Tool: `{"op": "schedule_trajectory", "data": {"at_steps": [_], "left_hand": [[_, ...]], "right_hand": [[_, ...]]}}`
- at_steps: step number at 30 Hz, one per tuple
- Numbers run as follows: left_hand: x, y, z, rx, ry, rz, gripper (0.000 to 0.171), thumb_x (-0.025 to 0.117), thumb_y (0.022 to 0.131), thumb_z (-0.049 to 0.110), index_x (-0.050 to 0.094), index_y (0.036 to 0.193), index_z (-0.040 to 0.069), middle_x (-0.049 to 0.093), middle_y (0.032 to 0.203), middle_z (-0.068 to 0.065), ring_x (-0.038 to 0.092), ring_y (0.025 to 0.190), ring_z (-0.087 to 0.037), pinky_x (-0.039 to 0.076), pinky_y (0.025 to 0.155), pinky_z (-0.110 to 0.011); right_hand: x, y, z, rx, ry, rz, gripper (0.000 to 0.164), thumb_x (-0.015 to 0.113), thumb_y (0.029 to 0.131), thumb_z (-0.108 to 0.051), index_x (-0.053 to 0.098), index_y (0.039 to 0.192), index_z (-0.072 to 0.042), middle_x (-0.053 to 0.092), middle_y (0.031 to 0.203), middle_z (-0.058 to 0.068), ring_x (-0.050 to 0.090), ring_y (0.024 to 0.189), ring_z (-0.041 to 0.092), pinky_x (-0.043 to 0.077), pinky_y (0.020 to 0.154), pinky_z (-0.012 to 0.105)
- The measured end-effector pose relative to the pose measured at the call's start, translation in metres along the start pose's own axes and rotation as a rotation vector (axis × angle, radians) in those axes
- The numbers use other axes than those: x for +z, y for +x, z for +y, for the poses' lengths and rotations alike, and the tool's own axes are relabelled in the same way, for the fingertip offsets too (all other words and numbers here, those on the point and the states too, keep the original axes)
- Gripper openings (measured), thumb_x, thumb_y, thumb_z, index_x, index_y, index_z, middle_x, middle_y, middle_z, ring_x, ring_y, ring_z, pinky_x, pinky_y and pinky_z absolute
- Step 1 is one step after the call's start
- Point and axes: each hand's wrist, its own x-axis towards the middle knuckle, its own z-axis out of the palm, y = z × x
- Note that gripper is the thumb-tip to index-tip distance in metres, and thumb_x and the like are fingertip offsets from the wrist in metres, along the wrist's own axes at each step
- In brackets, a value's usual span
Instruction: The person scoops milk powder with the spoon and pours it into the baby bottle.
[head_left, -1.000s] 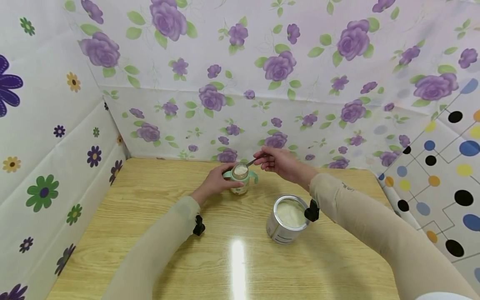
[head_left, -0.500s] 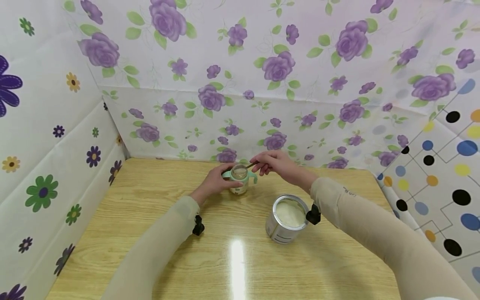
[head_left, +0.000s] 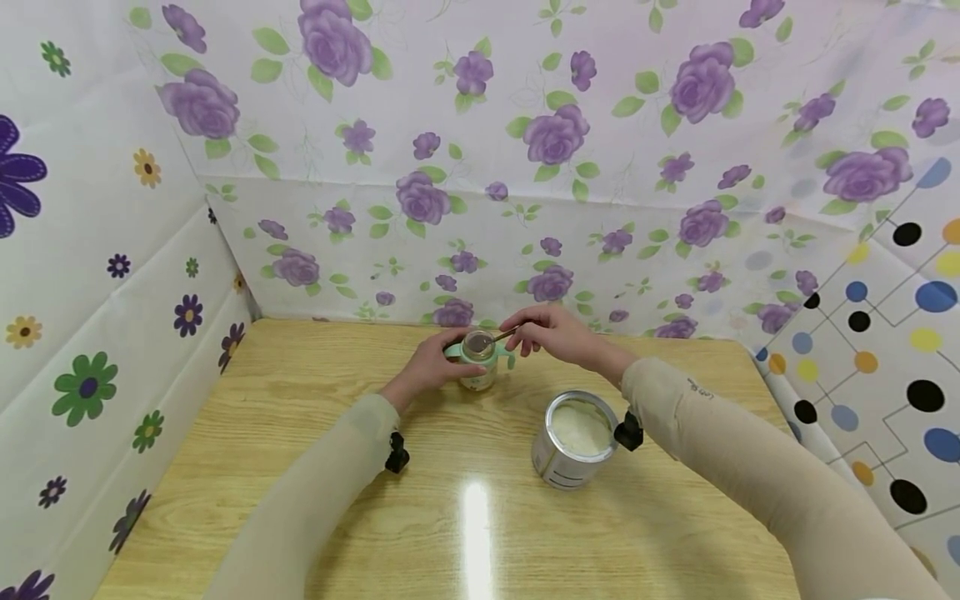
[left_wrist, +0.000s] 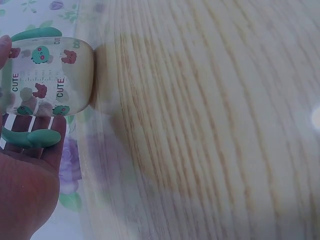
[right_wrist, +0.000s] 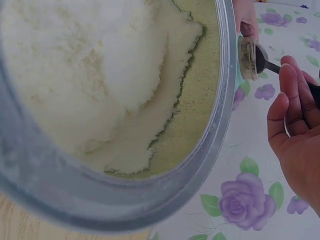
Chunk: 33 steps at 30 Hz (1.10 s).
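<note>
A clear baby bottle [head_left: 478,372] with mint-green handles and cartoon prints stands uncapped near the table's back edge. My left hand [head_left: 435,363] grips it from the left, thumb across the front; in the left wrist view, fingers [left_wrist: 52,145] pass behind one green handle [left_wrist: 31,138]. My right hand [head_left: 558,333] pinches the handle of a spoon [head_left: 504,335], whose bowl lies at the bottle's open mouth. In the right wrist view the spoon's bowl [right_wrist: 260,59] looks dark, without a heap of powder, at the rim. Pale powder shows low in the bottle.
An open metal can [head_left: 551,458] of cream-coloured powder [head_left: 581,427] stands on the wooden table [head_left: 337,508], in front of the right hand and close by the right wrist. Flower-printed sheeting [head_left: 480,200] rises right behind the bottle; more sheeting walls both sides.
A second ago the spoon was heaped with pale powder over the bottle's mouth; the powder has left it. The right hand has turned slightly and shifted. The left hand and bottle stay put.
</note>
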Motion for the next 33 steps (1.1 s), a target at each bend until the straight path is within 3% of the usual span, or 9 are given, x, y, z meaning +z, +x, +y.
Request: {"op": "schedule_trajectory", "data": {"at_steps": [4,9,16,24,33], "left_hand": [[-0.0002,0.0002,-0.0006,0.007,-0.005,0.0,0.074,0.092,0.089,0.025,0.058,0.154,0.019,0.063,0.147,-0.006,0.062,0.13,-0.028,0.053,0.109,-0.048],[-0.0003,-0.0004,-0.0008,0.012,0.001,0.006,0.073,0.092,0.089,0.025,0.059,0.154,0.019,0.064,0.146,-0.006,0.062,0.129,-0.029,0.053,0.109,-0.049],[-0.0003,-0.0007,0.0004,0.012,-0.005,0.0,0.072,0.091,0.089,0.025,0.059,0.153,0.02,0.064,0.145,-0.006,0.063,0.127,-0.028,0.055,0.107,-0.048],[-0.0004,-0.0001,0.0004,0.019,-0.003,-0.007,0.072,0.091,0.09,0.025,0.059,0.154,0.019,0.064,0.146,-0.006,0.063,0.128,-0.028,0.054,0.107,-0.048],[-0.0014,-0.0008,0.0005,0.009,-0.013,0.004,0.074,0.093,0.087,0.026,0.06,0.153,0.017,0.065,0.144,-0.007,0.061,0.13,-0.033,0.051,0.11,-0.05]], "right_hand": [[-0.0003,0.0012,0.0021,-0.019,-0.017,0.001,0.038,0.044,0.111,-0.011,0.069,0.135,0.005,0.079,0.105,0.013,0.068,0.093,0.049,0.056,0.078,0.035],[-0.0004,0.0023,0.0031,-0.04,-0.036,0.011,0.037,0.044,0.111,-0.01,0.071,0.132,0.003,0.08,0.104,0.013,0.071,0.087,0.036,0.056,0.077,0.035],[-0.0003,0.0023,-0.0001,-0.04,-0.037,0.013,0.037,0.043,0.111,-0.009,0.071,0.131,0.006,0.08,0.101,0.014,0.07,0.089,0.046,0.058,0.077,0.034],[-0.003,0.0015,-0.0012,-0.016,-0.025,0.021,0.035,0.047,0.112,-0.012,0.072,0.13,0.006,0.08,0.101,0.013,0.072,0.086,0.037,0.057,0.077,0.032],[-0.0082,0.001,-0.0035,0.04,0.194,0.108,0.043,0.045,0.117,-0.026,0.073,0.129,0.004,0.081,0.098,0.009,0.074,0.084,0.03,0.061,0.079,0.033]]}}
